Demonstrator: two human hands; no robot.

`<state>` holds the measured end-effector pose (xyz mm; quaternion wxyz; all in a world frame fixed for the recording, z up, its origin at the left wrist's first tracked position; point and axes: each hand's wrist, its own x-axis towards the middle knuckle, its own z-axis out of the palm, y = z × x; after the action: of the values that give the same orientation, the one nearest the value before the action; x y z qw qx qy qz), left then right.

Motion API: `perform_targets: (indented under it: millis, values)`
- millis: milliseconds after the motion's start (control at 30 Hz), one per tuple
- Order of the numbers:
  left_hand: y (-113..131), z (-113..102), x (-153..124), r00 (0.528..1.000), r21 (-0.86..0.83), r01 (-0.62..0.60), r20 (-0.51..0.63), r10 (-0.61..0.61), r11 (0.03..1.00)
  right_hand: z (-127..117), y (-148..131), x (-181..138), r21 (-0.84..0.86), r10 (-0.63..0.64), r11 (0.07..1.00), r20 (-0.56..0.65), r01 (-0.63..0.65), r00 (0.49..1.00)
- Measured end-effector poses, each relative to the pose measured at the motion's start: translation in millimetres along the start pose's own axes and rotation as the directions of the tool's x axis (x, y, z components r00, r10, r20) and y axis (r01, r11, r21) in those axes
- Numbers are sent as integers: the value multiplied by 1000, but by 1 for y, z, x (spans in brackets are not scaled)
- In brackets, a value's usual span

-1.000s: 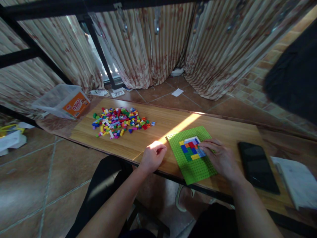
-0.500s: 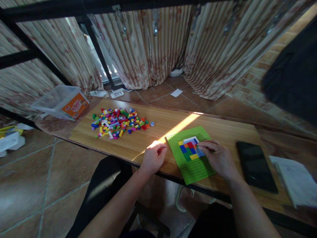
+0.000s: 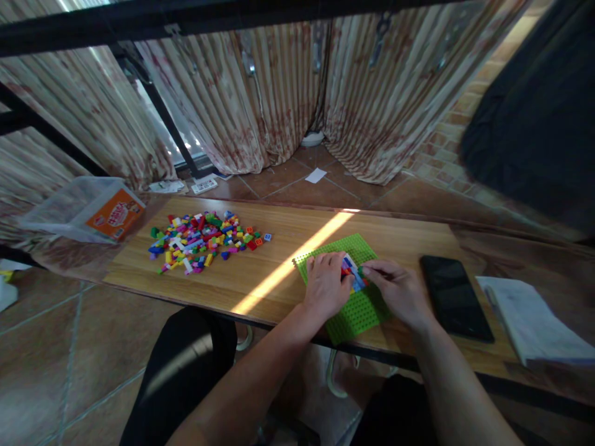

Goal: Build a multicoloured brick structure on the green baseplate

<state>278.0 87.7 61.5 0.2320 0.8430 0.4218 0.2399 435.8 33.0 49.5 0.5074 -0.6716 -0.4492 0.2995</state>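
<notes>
Left hand [image 3: 326, 284] has moved onto the plate [image 3: 356, 317], can't tell its grip; right hand [image 3: 403, 292] still pinches a green brick [image 3: 361, 271].

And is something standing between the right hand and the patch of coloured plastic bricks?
Nothing visible: the right hand is at the right side of the brick patch; the left hand lies over its left side.

We note black trousers [image 3: 395, 415], loose at the knee, left thigh [image 3: 170, 384] partly sunlit. Footwear [image 3: 330, 375] pale-rimmed, type unclear to us. Forearms [image 3: 267, 365] bare; left hand [image 3: 328, 286] and right hand [image 3: 403, 296] also bare.
</notes>
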Motion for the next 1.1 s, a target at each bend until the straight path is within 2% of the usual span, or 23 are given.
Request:
perform_targets:
  millis: [200, 467, 667, 833, 1100]
  values:
    - [-3, 4, 0, 1000, -35, -1, -22, 0, 999, 7, 1, -1, -157, -88, 983, 58, 96, 994]
    - [-8, 8, 2, 997, -98, -67, -35, 64, 993, 9, 4, 0, -197, -101, 974, 74, 114, 992]
    - [-9, 7, 1, 996, -101, -87, -30, 84, 991, 8, -2, -1, -280, -176, 940, 86, 193, 981]
    - [-11, 8, 1, 996, -106, -88, -26, 86, 990, 8, -5, -1, -275, -250, 922, 114, 272, 962]
    - [-12, 8, 0, 996, -101, -90, -25, 88, 991, 6, -5, -2, -322, -294, 888, 154, 329, 943]
